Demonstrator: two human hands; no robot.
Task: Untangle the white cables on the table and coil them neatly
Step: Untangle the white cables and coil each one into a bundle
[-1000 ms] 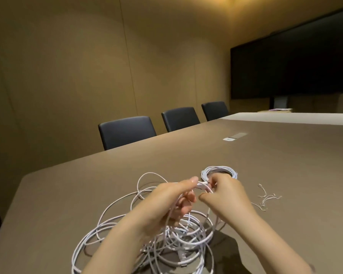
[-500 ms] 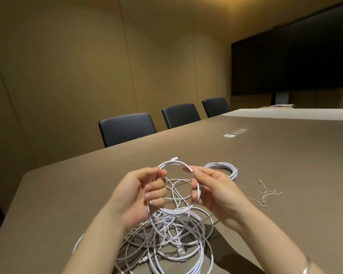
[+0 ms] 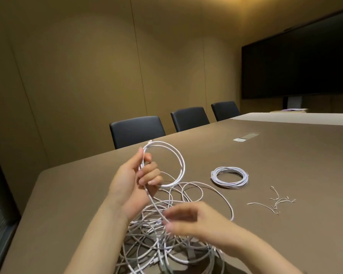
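While lifted, left hand (image 3: pixel 131 180): grips a cable loop (image 3: pixel 166 165).
Right hand (image 3: pixel 188 220): blurred, pinches the trailing strand (image 3: pixel 154 204) above the tangle (image 3: pixel 166 246).

Matt brown table (image 3: pixel 285 175), smooth white cables (image 3: pixel 182 198)

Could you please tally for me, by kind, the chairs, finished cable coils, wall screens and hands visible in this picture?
Black chairs: 3
Finished cable coil lying on the table: 1
Wall screen: 1
Hands: 2, left hand, right hand
Total: 7
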